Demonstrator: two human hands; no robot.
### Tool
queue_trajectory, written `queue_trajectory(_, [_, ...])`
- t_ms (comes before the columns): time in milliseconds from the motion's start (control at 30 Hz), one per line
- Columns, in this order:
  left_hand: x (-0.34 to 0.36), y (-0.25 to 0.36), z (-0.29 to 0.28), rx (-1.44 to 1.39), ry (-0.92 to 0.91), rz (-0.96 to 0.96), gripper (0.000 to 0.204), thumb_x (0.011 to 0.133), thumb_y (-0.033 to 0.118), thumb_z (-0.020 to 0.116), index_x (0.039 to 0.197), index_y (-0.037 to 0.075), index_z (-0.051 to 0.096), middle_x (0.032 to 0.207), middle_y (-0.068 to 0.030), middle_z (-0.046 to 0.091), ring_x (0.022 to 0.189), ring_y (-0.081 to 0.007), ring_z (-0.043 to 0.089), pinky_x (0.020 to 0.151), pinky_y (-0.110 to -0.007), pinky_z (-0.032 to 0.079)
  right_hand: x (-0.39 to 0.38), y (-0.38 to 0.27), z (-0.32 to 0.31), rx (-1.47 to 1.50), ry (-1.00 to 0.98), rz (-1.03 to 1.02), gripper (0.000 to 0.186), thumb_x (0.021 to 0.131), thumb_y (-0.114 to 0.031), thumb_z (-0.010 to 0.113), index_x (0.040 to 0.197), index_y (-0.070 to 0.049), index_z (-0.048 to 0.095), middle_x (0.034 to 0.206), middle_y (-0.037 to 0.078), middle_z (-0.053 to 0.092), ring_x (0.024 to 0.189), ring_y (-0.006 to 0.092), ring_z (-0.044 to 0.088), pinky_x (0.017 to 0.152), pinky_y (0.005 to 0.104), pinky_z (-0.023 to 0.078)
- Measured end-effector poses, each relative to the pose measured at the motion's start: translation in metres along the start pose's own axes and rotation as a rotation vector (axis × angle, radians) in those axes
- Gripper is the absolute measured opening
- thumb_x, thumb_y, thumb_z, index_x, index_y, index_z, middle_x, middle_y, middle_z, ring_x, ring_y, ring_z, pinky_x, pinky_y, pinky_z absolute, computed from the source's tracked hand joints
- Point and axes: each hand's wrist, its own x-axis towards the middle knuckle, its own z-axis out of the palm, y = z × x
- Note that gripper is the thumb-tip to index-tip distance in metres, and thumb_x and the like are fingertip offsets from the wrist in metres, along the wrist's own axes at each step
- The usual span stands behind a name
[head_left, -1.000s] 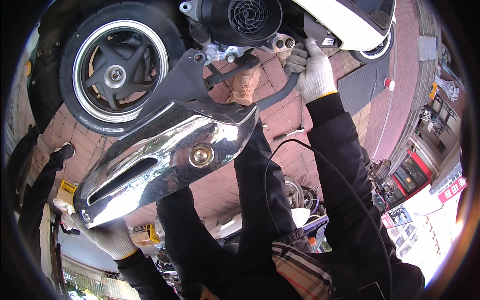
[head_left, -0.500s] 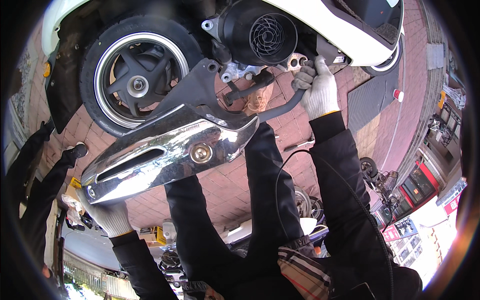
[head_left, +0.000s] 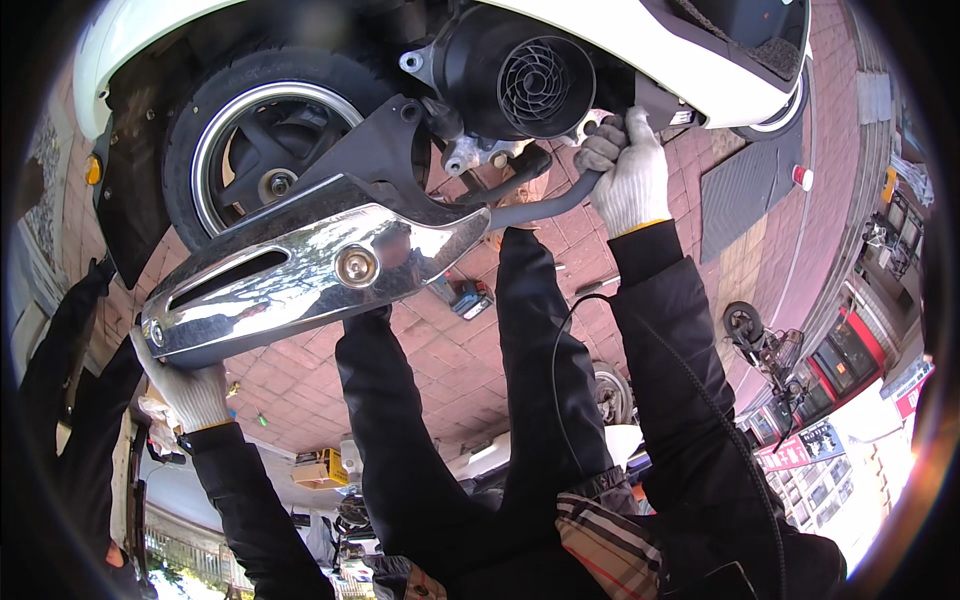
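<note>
A scooter's exhaust muffler (head_left: 320, 285) with a chrome heat shield hangs across in front of the rear wheel (head_left: 270, 150), its dark bracket overlapping the wheel. My gloved left hand (head_left: 190, 385) supports its rear end from below, the fingers partly hidden behind it. Around the bent front pipe (head_left: 545, 208) my gloved right hand (head_left: 630, 180) is closed, just below the engine. The round black fan cover (head_left: 530, 85) sits above the pipe, with a metal mounting lug (head_left: 415, 62) at its left. Whether the pipe's end touches the engine is hidden by my right hand.
White scooter bodywork (head_left: 640, 40) arches overhead. On the red brick paving (head_left: 450, 370) lies a small tool tray (head_left: 468, 298) between my legs. A grey mat (head_left: 750, 195) and a red-and-white cup (head_left: 802, 178) are at the right. Another person's dark trouser leg (head_left: 55, 330) shows at left.
The muffler has moved left and up, covering more of the wheel. My left hand has risen with its rear end, and my right hand has shifted slightly left with the pipe.
</note>
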Motion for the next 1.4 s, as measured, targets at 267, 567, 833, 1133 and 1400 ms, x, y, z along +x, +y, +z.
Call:
queue_trajectory(267, [0.017,0.013,0.038,0.127,0.059,-0.001,0.052,0.101,0.046,0.075,0.134,0.007,0.068,0.137,-0.0104,0.071,0.125,-0.0287,0.068,0.111,-0.049,0.055,0.002,-0.004,0.005,0.037,0.019,-0.009,0.042,0.118,-0.04,0.046,0.088,-0.011,0.045,0.071,-0.006,0.03,0.055,0.0069,0.027,0.049,0.0243,0.028])
queue_trajectory(567, [0.028,0.002,0.045,0.05,-0.028,-0.029,0.055,0.102,0.046,0.073,0.139,0.006,0.065,0.137,-0.0137,0.071,0.123,-0.0288,0.07,0.108,-0.047,0.057,0.013,0.002,0.006,-0.018,0.138,-0.033,0.043,0.116,-0.045,0.05,0.087,-0.014,0.044,0.068,-0.005,0.029,0.053,0.0097,0.027,0.047,0.0272,0.028])
queue_trajectory(833, [0.016,-0.001,0.05,0.086,-0.103,0.002,0.054,0.107,0.047,0.065,0.14,0.003,0.065,0.14,-0.0115,0.07,0.127,-0.0259,0.067,0.112,-0.043,0.052,0.013,0.002,-0.002,-0.073,0.158,-0.026,0.044,0.118,-0.043,0.044,0.088,-0.011,0.044,0.069,-0.004,0.031,0.053,0.01,0.027,0.047,0.028,0.028])
queue_trajectory(1133, [0.011,-0.006,0.048,-0.012,-0.075,0.019,0.059,0.102,0.052,0.071,0.14,0.006,0.065,0.141,-0.011,0.068,0.124,-0.0262,0.067,0.105,-0.045,0.054,0.017,0.005,0.0,-0.005,0.207,-0.038,0.039,0.117,-0.038,0.042,0.09,-0.009,0.045,0.069,-0.002,0.034,0.051,0.0098,0.029,0.046,0.0289,0.03])
queue_trajectory(1400, [0.006,-0.021,0.055,-0.06,-0.051,0.188,0.054,0.099,0.042,0.074,0.131,-0.001,0.069,0.138,-0.0139,0.07,0.125,-0.0253,0.066,0.11,-0.04,0.051,0.026,0.016,-0.018,0.149,-0.123,-0.098,0.033,0.114,-0.027,0.048,0.086,-0.01,0.041,0.074,0.0,0.037,0.055,0.0127,0.035,0.051,0.0307,0.034])
